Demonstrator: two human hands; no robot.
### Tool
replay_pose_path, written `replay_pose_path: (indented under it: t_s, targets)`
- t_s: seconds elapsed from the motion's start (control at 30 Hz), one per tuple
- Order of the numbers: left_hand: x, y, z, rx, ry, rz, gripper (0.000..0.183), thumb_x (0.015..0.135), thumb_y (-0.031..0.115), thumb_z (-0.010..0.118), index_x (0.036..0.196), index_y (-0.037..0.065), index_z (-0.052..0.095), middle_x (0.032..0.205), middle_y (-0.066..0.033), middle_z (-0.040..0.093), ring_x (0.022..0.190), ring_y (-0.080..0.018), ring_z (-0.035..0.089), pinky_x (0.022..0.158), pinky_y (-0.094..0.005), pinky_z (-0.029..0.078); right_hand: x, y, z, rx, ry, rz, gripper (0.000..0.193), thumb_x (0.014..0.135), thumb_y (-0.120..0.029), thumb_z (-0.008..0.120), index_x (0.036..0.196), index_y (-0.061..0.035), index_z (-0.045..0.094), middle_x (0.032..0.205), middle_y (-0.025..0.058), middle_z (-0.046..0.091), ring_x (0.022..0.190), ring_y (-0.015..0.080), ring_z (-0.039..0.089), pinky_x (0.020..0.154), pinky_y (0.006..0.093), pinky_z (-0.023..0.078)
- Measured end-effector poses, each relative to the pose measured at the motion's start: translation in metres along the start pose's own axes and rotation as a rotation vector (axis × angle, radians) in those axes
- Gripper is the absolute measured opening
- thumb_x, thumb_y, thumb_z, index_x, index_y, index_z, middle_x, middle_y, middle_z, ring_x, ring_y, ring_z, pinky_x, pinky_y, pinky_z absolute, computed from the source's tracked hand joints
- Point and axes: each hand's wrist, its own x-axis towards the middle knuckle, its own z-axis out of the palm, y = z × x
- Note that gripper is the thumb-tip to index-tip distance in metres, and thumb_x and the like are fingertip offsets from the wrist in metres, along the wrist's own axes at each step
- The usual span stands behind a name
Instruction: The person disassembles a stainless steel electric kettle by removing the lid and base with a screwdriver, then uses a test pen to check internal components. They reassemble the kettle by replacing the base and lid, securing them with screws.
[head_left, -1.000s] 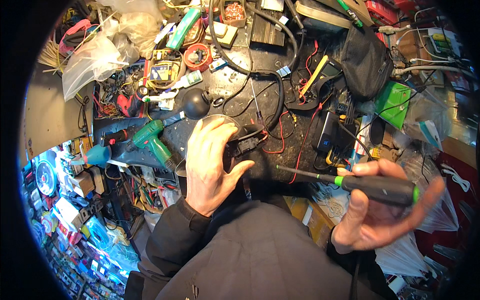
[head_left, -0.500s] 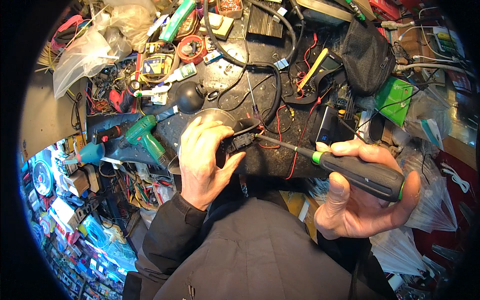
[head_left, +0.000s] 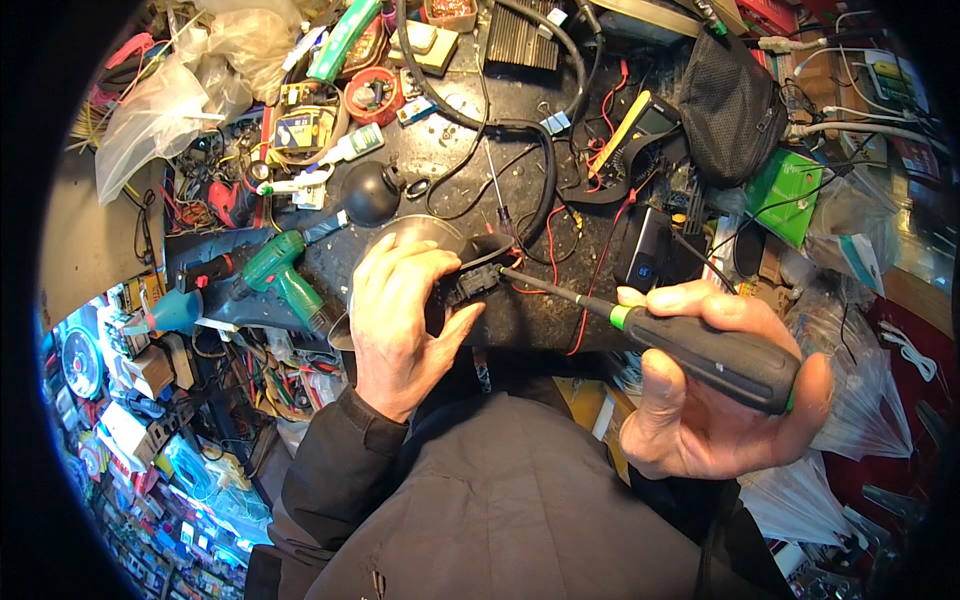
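My left hand (head_left: 400, 325) is wrapped round a black blocky part (head_left: 470, 287) at the table's near edge. A round, shiny rim (head_left: 430, 230) shows just beyond my fingers; how it joins the black part is hidden. In my right hand (head_left: 700, 430) is a screwdriver (head_left: 710, 355) with a thick black and green handle, held between thumb and fingers. Its shaft points left, and the tip meets the right end of the black part. Past the part lies a second, thin screwdriver (head_left: 503, 212) on the table.
A green cordless drill (head_left: 280, 275) and a black rubber bulb (head_left: 371, 192) lie to the left. Beyond are a thick black cable (head_left: 548, 165), a yellow-black meter (head_left: 635, 130) and red test leads (head_left: 598, 280). A black boxy device (head_left: 650, 248) stands right of centre.
The whole view has shifted slightly. The screwdriver's handle end has dipped a little in my right hand, while its tip stays at the black part. My left hand keeps its hold.
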Motion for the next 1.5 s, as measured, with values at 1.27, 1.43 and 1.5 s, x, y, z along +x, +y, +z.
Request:
replay_pose_path:
  t_s: [1.27,1.43,1.5]
  targets:
    - [-0.002,0.002,-0.012,-0.135,-0.016,-0.047,0.078,0.073,0.011,0.103,0.143,0.003,0.07,0.142,-0.0174,0.074,0.14,-0.0419,0.067,0.129,-0.0541,0.046,0.047,0.005,-0.016,0.05,-0.129,-0.16,0.041,0.121,-0.039,0.061,0.145,-0.0062,0.066,0.131,0.0245,0.067,0.106,0.0337,0.075,0.111,0.0651,0.061]
    - [0.017,0.031,-0.052,-0.221,0.013,-0.021,0.06,0.085,0.002,0.097,0.141,0.006,0.077,0.14,-0.0126,0.076,0.101,-0.0214,0.073,0.09,-0.0342,0.061,0.045,0.026,-0.01,0.196,-0.136,-0.244,0.05,0.121,-0.028,0.056,0.156,0.0065,0.059,0.142,0.0357,0.069,0.124,0.0403,0.076,0.123,0.0698,0.051]
    - [0.032,0.041,-0.066,-0.365,-0.085,-0.003,0.056,0.092,0.003,0.093,0.146,0.007,0.076,0.134,-0.0108,0.077,0.088,-0.0156,0.067,0.078,-0.0299,0.056,0.041,0.029,-0.009,0.179,-0.084,-0.241,0.049,0.116,-0.034,0.069,0.148,0.0026,0.066,0.152,0.0338,0.064,0.135,0.0408,0.071,0.125,0.068,0.048]
